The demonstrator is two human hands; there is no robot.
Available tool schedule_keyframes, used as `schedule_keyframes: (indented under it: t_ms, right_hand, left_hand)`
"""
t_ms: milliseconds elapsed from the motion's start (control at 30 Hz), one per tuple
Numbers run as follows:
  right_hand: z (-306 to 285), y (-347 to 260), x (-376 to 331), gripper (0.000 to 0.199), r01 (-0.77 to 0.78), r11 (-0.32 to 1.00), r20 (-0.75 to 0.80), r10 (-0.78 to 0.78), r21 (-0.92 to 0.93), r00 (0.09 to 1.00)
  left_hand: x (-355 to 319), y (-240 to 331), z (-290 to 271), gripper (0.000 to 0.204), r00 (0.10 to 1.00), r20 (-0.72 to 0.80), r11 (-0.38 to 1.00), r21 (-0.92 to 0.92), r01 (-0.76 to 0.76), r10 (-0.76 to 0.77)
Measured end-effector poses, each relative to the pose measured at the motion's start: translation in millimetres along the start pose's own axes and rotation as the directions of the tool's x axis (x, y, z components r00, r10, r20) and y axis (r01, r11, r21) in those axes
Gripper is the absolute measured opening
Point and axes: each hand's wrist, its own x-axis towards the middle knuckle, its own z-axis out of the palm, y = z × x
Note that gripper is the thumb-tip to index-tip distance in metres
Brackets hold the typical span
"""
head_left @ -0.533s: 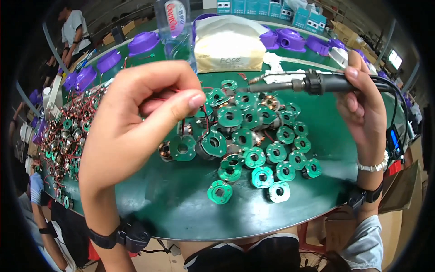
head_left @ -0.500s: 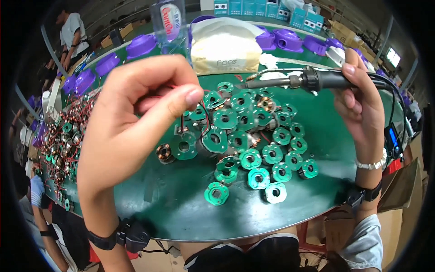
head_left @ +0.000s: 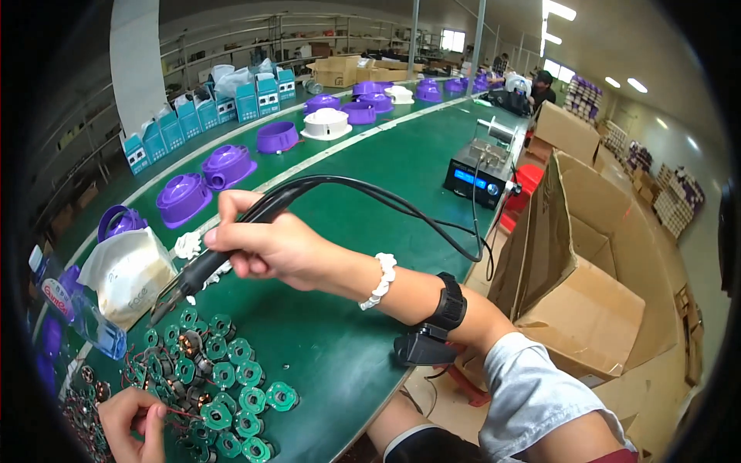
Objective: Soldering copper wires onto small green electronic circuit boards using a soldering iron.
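View swung right since the earlier frame. Right hand [head_left: 270,247] grips soldering iron [head_left: 202,266] above green coils [head_left: 224,378]; left hand [head_left: 135,420], partly cut off, pinches a thin red wire [head_left: 181,413].

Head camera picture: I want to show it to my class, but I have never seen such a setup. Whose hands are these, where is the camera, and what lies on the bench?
The camera sits on a person's head and looks down, so the hands are that person's own. The right hand holds a black soldering iron with a cable running to a black control box. The left hand, low in the picture, pinches thin red wire among green round coil parts lying on the long green bench. Purple plastic housings and teal cartons stand farther along; cardboard boxes sit beside the bench.
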Motion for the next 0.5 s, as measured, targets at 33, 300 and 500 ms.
schedule_keyframes:
  t_ms: [33,300,500]
  right_hand:
    - [-3,-4,-2,0.022,-0.013,1.0,-0.015,0.013,-0.02,1.0]
    - [-7,-21,-13,0.023,-0.043,0.999,-0.068,0.041,-0.029,0.997]
    - [-3,-22,-9,0.026,-0.042,0.999,-0.005,0.042,-0.004,0.999]
  left_hand:
    - [6,0,2,0.013,1.0,0.015,1.0,0.006,-0.011,0.011]
    - [6,-27,14,0.011,0.96,-0.258,0.986,0.155,-0.069,0.107]
    - [1,-23,10,0.012,0.974,-0.227,0.999,0.032,0.013,-0.005]
